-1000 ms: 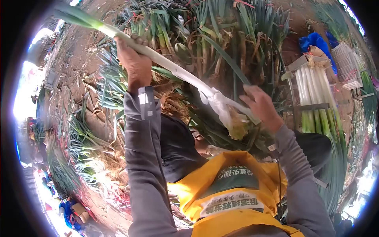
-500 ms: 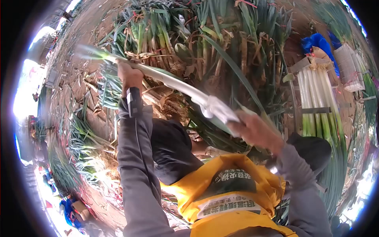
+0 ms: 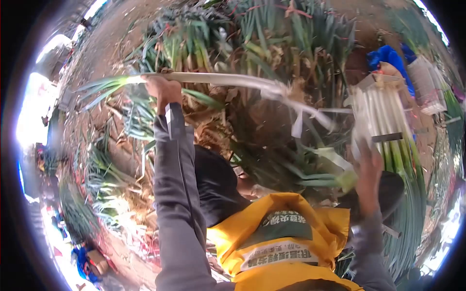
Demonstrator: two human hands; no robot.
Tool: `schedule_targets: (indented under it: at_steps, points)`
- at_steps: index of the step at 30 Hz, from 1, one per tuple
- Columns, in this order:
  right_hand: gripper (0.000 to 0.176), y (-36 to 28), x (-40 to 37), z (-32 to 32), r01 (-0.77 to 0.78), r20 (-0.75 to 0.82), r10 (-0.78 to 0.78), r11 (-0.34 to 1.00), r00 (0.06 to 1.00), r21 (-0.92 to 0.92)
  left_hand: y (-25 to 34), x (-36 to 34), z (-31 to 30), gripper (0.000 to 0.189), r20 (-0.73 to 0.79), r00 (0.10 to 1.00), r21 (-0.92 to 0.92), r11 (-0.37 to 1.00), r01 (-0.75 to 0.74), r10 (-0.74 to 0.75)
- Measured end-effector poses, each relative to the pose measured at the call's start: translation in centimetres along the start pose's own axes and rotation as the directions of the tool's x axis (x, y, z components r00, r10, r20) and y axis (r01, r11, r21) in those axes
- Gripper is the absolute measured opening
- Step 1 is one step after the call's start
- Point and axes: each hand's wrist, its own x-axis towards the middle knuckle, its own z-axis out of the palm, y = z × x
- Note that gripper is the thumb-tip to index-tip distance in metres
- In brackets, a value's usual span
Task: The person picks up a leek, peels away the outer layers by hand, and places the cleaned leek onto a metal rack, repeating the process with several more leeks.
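My left hand (image 3: pixel 164 89) is closed round a long green onion (image 3: pixel 218 79) near its green leaves. The white stalk stretches to the right, nearly level, with loose pale strips of skin hanging from its far end. My right hand (image 3: pixel 368 169) is at the right, blurred by motion, next to a pale peeled layer with green leaves (image 3: pixel 340 162); whether its fingers grip this cannot be made out. Just beyond my right hand, trimmed white-stalked onions (image 3: pixel 378 106) lie side by side in a rack with a dark crossbar (image 3: pixel 387 137).
Bundles of untrimmed onions (image 3: pixel 189 43) lie across the top. More leafy onions (image 3: pixel 104 165) are on the ground at the left. A blue bag (image 3: pixel 388 58) and a white crate (image 3: pixel 427 82) stand at the upper right. A yellow apron (image 3: pixel 276 233) covers my lap.
My right hand has moved away from the stalk to the right. The stalk has swung up to nearly level, and loose strips now hang from it.
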Motion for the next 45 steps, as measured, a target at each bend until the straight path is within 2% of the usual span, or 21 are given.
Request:
schedule_targets:
  at_steps: [1, 4, 9, 11, 12, 13, 14, 16, 18, 20, 23, 25, 30, 33, 34, 36, 38, 41, 42, 44, 45]
  points:
    - [0.037, -0.7, 2.6, 2.9, -0.18, -0.053, 0.195, 0.961, 0.979, 0.209, -0.4, -0.2, 0.0, 0.043, 0.045, 0.973, 0.499, 0.839, -0.218, 0.227]
    - [0.02, 9.7, 8.4, 12.0, 0.369, 0.336, -0.204, 0.742, 0.919, -0.559, -0.9, -0.9, 0.6, 0.037, 0.151, 0.925, 0.427, 0.821, -0.379, 0.349]
    - [0.047, 12.5, 3.8, 18.9, 0.888, 0.867, -0.25, 0.288, 0.431, -0.358, 0.1, -2.9, 0.4, 0.053, 0.334, 0.834, 0.385, 0.744, -0.546, 0.439]
    - [0.066, 8.6, 2.6, 19.7, 0.674, 0.524, -0.537, 0.732, 0.661, -0.099, -0.2, -2.6, -1.2, 0.063, 0.442, 0.719, 0.594, 0.426, -0.683, 0.536]
    - [0.059, 4.9, 2.1, 19.5, 0.357, 0.457, -0.384, 0.922, 0.802, 0.149, -0.3, -2.0, -0.7, 0.062, 0.456, 0.694, 0.641, 0.336, -0.69, 0.558]
    - [0.052, 3.2, 2.5, 19.8, 0.005, 0.486, -0.269, 0.878, 0.832, 0.479, -0.4, -1.5, 0.0, 0.061, 0.468, 0.668, 0.683, 0.242, -0.689, 0.579]
    - [0.052, 1.7, 3.4, 20.5, 0.011, 0.482, -0.27, 0.88, 0.834, 0.475, 0.0, -1.2, 0.9, 0.059, 0.194, 0.89, 0.267, 0.851, -0.453, 0.413]
    - [0.043, -1.2, 5.6, 22.3, -0.18, 0.553, -0.244, 0.778, 0.797, 0.602, 0.9, -2.2, 1.7, 0.057, 0.115, 0.992, -0.358, 0.934, -0.002, 0.046]
    - [0.038, -3.2, 6.2, 24.8, -0.275, 0.594, -0.235, 0.719, 0.769, 0.639, 1.1, -4.6, 1.3, 0.049, 0.278, 0.945, 0.217, 0.947, -0.237, 0.173]
    - [0.034, -5.1, 5.4, 27.1, -0.374, 0.638, -0.229, 0.648, 0.735, 0.663, 0.9, -5.7, 1.1, 0.048, 0.4, 0.885, 0.65, 0.608, -0.457, 0.237]
    - [0.024, -9.2, 3.6, 28.8, -0.478, 0.553, -0.289, 0.292, 0.781, 0.828, -0.7, -4.9, 0.5, 0.069, 0.508, 0.766, 0.595, 0.483, -0.642, 0.393]
    - [0.024, -8.4, 3.7, 28.4, -0.384, 0.548, -0.338, 0.442, 0.765, 0.81, -0.7, -3.6, 1.2, 0.061, 0.352, 0.92, 0.186, 0.951, -0.248, 0.171]
    - [0.03, -6.6, 2.8, 27.1, -0.286, 0.434, -0.284, 0.441, 0.855, 0.851, 0.2, -5.6, 1.8, 0.04, 0.353, 0.917, 0.154, 0.956, -0.25, 0.183]
    - [0.03, -3.2, 3.3, 22.7, -0.15, 0.444, -0.193, 0.764, 0.875, 0.628, 1.1, -4.4, 3.3, 0.048, 0.051, 0.996, -0.149, 0.985, 0.083, -0.077]
    - [0.028, -1.5, 3.8, 20.3, 0.236, 0.328, -0.423, 0.844, 0.845, 0.481, 1.4, -3.9, 3.0, 0.049, 0.043, 0.998, -0.172, 0.984, 0.048, -0.041]
    - [0.027, 2.1, 4.8, 15.4, 0.776, 0.026, -0.794, 0.586, 0.607, -0.232, 1.2, -3.0, 1.7, 0.051, 0.012, 1.0, -0.208, 0.978, -0.016, 0.019]
    - [0.028, 4.2, 5.8, 12.2, 0.819, -0.027, -0.863, 0.487, 0.504, -0.304, 1.3, -3.9, 2.1, 0.044, 0.024, 0.999, -0.191, 0.981, -0.032, 0.037]
    - [0.031, 1.7, 6.4, 9.1, 0.684, -0.077, -0.797, 0.559, 0.599, -0.469, 1.3, -4.3, 2.0, 0.047, 0.06, 0.998, -0.155, 0.988, -0.014, 0.023]
    - [0.031, 1.3, 6.9, 8.6, 0.46, -0.057, -0.478, 0.796, 0.876, 0.394, 0.6, -3.3, 1.0, 0.048, 0.151, 0.971, 0.106, 0.974, -0.202, 0.185]
    - [0.031, 2.3, 7.1, 6.8, -0.165, 0.26, -0.221, 0.37, 0.94, 0.914, 0.3, -3.9, -0.1, 0.048, 0.496, 0.705, 0.704, 0.241, -0.668, 0.506]
    - [0.033, 3.8, 7.3, 5.5, -0.068, 0.113, -0.087, 0.409, 0.99, 0.91, -0.2, -2.5, 0.4, 0.046, 0.342, 0.833, 0.538, 0.637, -0.553, 0.434]
